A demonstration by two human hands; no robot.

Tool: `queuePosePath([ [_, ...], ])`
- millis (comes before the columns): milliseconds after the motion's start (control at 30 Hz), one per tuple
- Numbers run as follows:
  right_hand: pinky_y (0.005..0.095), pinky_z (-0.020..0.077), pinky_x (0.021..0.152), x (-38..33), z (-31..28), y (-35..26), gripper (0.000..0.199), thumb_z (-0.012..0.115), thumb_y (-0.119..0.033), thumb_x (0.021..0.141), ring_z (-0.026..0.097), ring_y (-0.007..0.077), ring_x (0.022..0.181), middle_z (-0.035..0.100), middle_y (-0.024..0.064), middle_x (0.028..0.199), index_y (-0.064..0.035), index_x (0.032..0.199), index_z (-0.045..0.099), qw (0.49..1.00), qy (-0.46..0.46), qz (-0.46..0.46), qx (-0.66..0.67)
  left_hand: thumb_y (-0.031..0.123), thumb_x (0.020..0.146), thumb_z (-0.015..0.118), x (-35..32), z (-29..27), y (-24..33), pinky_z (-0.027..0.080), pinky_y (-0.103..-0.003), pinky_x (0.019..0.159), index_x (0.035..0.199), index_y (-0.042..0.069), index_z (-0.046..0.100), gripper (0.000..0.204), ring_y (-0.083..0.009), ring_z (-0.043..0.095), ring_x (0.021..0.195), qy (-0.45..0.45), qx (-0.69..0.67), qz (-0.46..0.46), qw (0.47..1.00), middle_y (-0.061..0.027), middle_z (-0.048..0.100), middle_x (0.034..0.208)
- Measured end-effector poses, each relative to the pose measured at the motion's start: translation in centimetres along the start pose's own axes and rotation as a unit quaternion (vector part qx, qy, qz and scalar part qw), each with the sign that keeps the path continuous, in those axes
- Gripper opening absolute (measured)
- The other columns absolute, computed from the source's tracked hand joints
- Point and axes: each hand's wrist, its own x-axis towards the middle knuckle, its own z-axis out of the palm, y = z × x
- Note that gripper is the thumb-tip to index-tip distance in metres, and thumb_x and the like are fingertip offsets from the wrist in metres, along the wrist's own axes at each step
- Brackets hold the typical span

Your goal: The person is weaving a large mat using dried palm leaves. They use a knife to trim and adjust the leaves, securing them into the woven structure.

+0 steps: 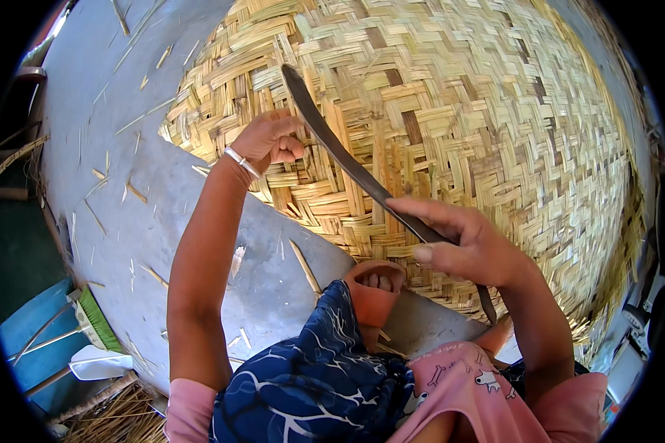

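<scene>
You have bright light on the woven mat; its three-o'clock edge bends, and nine o'clock sinks into shadow, probably underexposed.

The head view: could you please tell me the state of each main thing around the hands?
Woven mat: spread out on the floor
Dark curved tool: held, slanting over the mat
Right hand: closed on the tool
Left hand: fingers curled; whether it holds anything, unclear
Plant scraps: scattered loose
Bracelet: worn
</scene>
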Motion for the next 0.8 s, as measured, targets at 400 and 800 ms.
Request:
queuePosePath([
  [400, 0.0300, 0.0501, 0.071, 6.0, 1.0, 3.9, 0.057, 0.062, -0.030, 0.085, 0.064, 0.0177, 0.079, 0.067, 0.0134, 0.089, -0.0002, 0.133, 0.050, 0.978, 0.054, -0.006, -0.200, 0.010, 0.086, 0.065, -0.8, 0.3, -3.4, 0.029, -0.022, 0.038, 0.085, 0.006, 0.058, 0.009, -0.0056, 0.043, 0.043, 0.220, 0.040, 0.056, 0.973, 0.0017, 0.053, 0.062],
  [800, 0.0274, 0.0479, 0.075, 6.3, 0.9, 1.0, 0.054, 0.064, -0.027, 0.086, 0.058, 0.0126, 0.081, 0.066, 0.0095, 0.092, 0.0023, 0.130, 0.052, 0.960, 0.040, 0.031, -0.274, 0.024, 0.090, 0.067, -1.1, 0.4, -2.4, 0.037, -0.020, 0.041, 0.089, 0.008, 0.063, 0.016, -0.0065, 0.049, 0.046, 0.164, -0.034, 0.006, 0.986, 0.0040, 0.053, 0.059],
])
